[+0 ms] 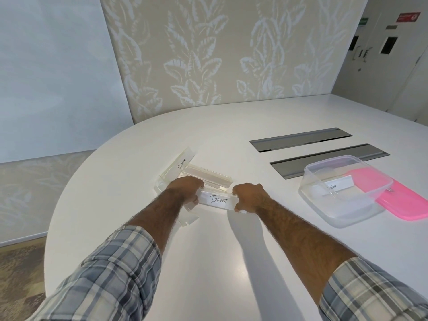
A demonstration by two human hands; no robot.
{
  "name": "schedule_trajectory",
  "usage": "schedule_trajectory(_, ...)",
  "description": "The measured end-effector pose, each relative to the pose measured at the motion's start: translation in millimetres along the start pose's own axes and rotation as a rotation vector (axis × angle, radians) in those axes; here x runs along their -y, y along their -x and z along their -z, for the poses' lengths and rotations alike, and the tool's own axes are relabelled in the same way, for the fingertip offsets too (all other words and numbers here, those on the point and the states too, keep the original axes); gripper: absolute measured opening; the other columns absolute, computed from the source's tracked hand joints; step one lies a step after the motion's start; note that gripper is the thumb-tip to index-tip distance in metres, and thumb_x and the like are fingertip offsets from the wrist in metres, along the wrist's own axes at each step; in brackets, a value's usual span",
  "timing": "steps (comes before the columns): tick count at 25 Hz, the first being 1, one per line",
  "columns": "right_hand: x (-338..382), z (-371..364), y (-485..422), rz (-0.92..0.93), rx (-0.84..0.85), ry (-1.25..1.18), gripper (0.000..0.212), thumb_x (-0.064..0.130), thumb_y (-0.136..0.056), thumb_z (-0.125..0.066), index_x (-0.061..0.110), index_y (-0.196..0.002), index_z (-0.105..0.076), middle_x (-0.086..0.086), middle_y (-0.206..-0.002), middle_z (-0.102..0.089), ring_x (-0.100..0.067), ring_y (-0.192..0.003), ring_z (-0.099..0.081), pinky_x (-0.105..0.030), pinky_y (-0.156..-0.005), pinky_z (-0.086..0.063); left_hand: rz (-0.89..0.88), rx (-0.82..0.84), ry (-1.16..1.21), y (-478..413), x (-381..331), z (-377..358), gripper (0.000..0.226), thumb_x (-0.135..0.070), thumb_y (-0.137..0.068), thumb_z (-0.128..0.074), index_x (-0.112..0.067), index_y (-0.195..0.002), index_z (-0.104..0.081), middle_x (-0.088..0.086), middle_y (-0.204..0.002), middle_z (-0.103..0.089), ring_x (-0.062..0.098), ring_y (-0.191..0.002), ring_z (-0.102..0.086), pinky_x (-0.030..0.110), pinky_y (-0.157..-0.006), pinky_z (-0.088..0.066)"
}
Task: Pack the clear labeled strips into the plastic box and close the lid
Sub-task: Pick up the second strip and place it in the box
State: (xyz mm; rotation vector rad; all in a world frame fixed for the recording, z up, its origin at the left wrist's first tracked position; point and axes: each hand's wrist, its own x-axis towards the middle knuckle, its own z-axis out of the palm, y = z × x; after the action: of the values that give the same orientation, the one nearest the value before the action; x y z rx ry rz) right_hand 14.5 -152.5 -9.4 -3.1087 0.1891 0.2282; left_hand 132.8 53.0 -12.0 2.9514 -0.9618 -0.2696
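Note:
My left hand (186, 189) and my right hand (249, 197) each grip one end of a clear strip labeled "BEAR" (218, 200), held just above the white table. Behind it lie a strip labeled "OSTRICH" (183, 163) and another clear strip (208, 176); more clear pieces (188, 217) sit partly hidden under my left wrist. To the right stands the open clear plastic box (342, 191) with one labeled strip (334, 185) inside. The pink lid (403, 200) lies flat beside and partly under the box.
Two grey cable hatches (301, 139) (328, 159) are set into the white table (231, 251) behind the box. The table's rounded edge curves at the left. A leaf-patterned wall panel stands beyond the table.

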Motion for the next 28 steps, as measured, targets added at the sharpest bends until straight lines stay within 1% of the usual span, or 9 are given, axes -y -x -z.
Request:
schedule_trajectory(4, -6, 8, 1, 0.003, -0.02, -0.001, 0.048, 0.032, -0.077, -0.074, 0.019, -0.12, -0.058, -0.001, -0.12, -0.065, -0.024, -0.113, -0.058, -0.041, -0.093, -0.035, -0.013, 0.002, 0.028, 3, 0, 8, 0.063, -0.031, -0.076, -0.078, -0.033, -0.134, -0.053, -0.005, -0.138, -0.054, 0.019, -0.127, -0.051, 0.037, -0.095, -0.044)
schedule_trajectory(9, -20, 39, 9, 0.009, -0.03, 0.061, 0.053, 0.035, -0.078, -0.073, 0.02, -0.126, -0.055, 0.0, -0.125, -0.063, -0.025, -0.116, -0.058, -0.041, -0.096, -0.038, -0.053, -0.042, 0.063, 7, -14, 33, 0.059, -0.034, -0.075, -0.078, -0.033, -0.13, -0.057, -0.006, -0.133, -0.058, 0.019, -0.124, -0.053, 0.038, -0.091, -0.046)
schedule_trajectory(13, -46, 71, 27, -0.024, -0.047, 0.088, 0.053, 0.035, -0.078, -0.074, 0.022, -0.126, -0.055, 0.001, -0.127, -0.063, -0.024, -0.117, -0.058, -0.039, -0.096, -0.038, -0.134, -0.098, 0.09, 10, -42, 58, 0.049, -0.033, -0.076, -0.078, -0.03, -0.123, -0.062, -0.006, -0.121, -0.064, 0.02, -0.114, -0.058, 0.031, -0.077, -0.043)
schedule_trajectory(15, -65, 87, 41, -0.056, -0.049, 0.092, 0.054, 0.034, -0.078, -0.075, 0.023, -0.127, -0.055, 0.001, -0.129, -0.062, -0.023, -0.118, -0.057, -0.038, -0.095, -0.038, -0.171, -0.122, 0.091, 12, -65, 70, 0.051, -0.035, -0.077, -0.077, -0.029, -0.125, -0.061, -0.006, -0.122, -0.063, 0.02, -0.115, -0.057, 0.03, -0.076, -0.04)
schedule_trajectory(17, -87, 102, 54, -0.079, -0.05, 0.108, 0.055, 0.033, -0.077, -0.075, 0.024, -0.127, -0.055, 0.002, -0.129, -0.061, -0.023, -0.118, -0.056, -0.038, -0.095, -0.038, -0.195, -0.152, 0.088, 12, -91, 82, 0.053, -0.038, -0.077, -0.077, -0.029, -0.127, -0.061, -0.005, -0.124, -0.063, 0.02, -0.116, -0.056, 0.031, -0.078, -0.041)
schedule_trajectory(19, -112, 118, 64, -0.085, -0.067, 0.119, 0.054, 0.032, -0.075, -0.077, 0.025, -0.125, -0.056, 0.003, -0.127, -0.062, -0.023, -0.117, -0.057, -0.038, -0.095, -0.04, -0.198, -0.18, 0.104, 12, -118, 91, 0.05, -0.039, -0.077, -0.077, -0.029, -0.123, -0.062, -0.004, -0.12, -0.064, 0.021, -0.113, -0.058, 0.032, -0.08, -0.044)
schedule_trajectory(21, -142, 131, 74, -0.082, -0.083, 0.112, 0.054, 0.031, -0.074, -0.078, 0.026, -0.123, -0.057, 0.004, -0.127, -0.063, -0.022, -0.115, -0.058, -0.039, -0.096, -0.043, -0.194, -0.214, 0.115, 9, -148, 95, 0.047, -0.04, -0.075, -0.077, -0.03, -0.118, -0.063, -0.003, -0.115, -0.065, 0.022, -0.108, -0.059, 0.032, -0.077, -0.044)
schedule_trajectory(25, -214, 141, 92, -0.034, -0.083, 0.121, 0.06, 0.031, -0.077, -0.078, 0.026, -0.131, -0.054, 0.004, -0.131, -0.061, -0.022, -0.117, -0.057, -0.036, -0.096, -0.045, -0.131, -0.275, 0.116, 1, -222, 90, 0.05, -0.045, -0.075, -0.077, -0.032, -0.122, -0.062, -0.005, -0.115, -0.064, 0.023, -0.105, -0.059, 0.03, -0.074, -0.04)
schedule_trajectory(28, -272, 139, 100, 0.039, -0.095, 0.148, 0.061, 0.03, -0.077, -0.078, 0.024, -0.132, -0.054, 0.004, -0.132, -0.061, -0.022, -0.117, -0.057, -0.035, -0.095, -0.044, -0.047, -0.3, 0.141, -6, -280, 75, 0.055, -0.051, -0.072, -0.076, -0.035, -0.122, -0.06, -0.005, -0.117, -0.064, 0.024, -0.107, -0.058, 0.033, -0.079, -0.047)
